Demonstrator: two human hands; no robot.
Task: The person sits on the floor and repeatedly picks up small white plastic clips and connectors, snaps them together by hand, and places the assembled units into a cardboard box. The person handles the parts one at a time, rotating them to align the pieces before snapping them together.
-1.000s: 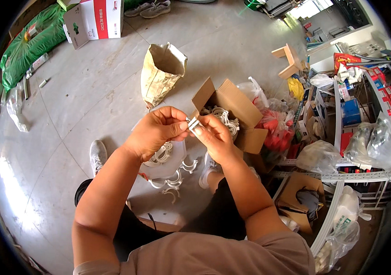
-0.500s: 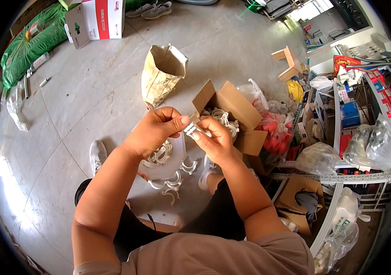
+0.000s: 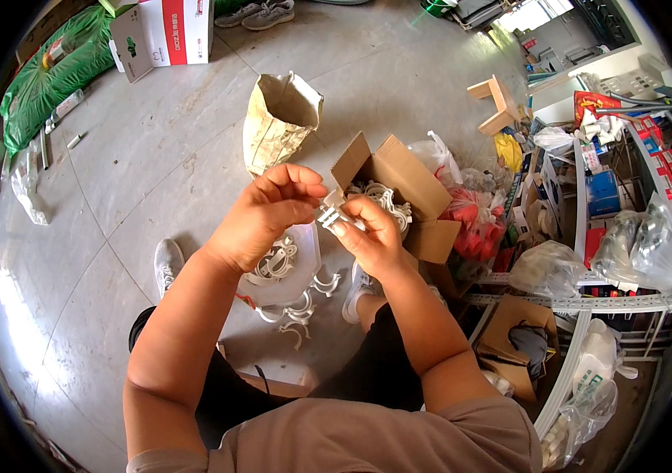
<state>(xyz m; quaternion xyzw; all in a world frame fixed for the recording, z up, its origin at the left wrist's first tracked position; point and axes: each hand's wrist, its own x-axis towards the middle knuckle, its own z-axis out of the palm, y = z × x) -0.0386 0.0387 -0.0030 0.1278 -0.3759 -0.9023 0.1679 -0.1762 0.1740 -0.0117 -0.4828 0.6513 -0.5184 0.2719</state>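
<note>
My right hand point(image 3: 373, 238) pinches a small white plastic pipe clip point(image 3: 331, 218) between thumb and fingers, in front of my chest. Just left of it, my left hand point(image 3: 261, 217) has its fingers parted from the thumb, with the thumb tip close to the clip; whether it touches cannot be made out. Beneath the hands, white pipe clips point(image 3: 277, 260) lie in a pale, translucent plastic container point(image 3: 307, 251). More loose clips point(image 3: 296, 313) are on the floor between my feet. An open cardboard box point(image 3: 408, 183) right of my hands holds several white clips point(image 3: 383, 199).
Beyond my hands stands an open tan paper sack point(image 3: 277, 130). A small wooden stool point(image 3: 496, 109) is farther right. Metal shelving point(image 3: 628, 302) with bags and boxes lines the right side. A green sack point(image 3: 60, 75) and a white-and-red carton point(image 3: 170, 35) lie at the far left.
My left hand's fingers have lifted and spread away from the clip. My right hand keeps hold of it in nearly the same place.
</note>
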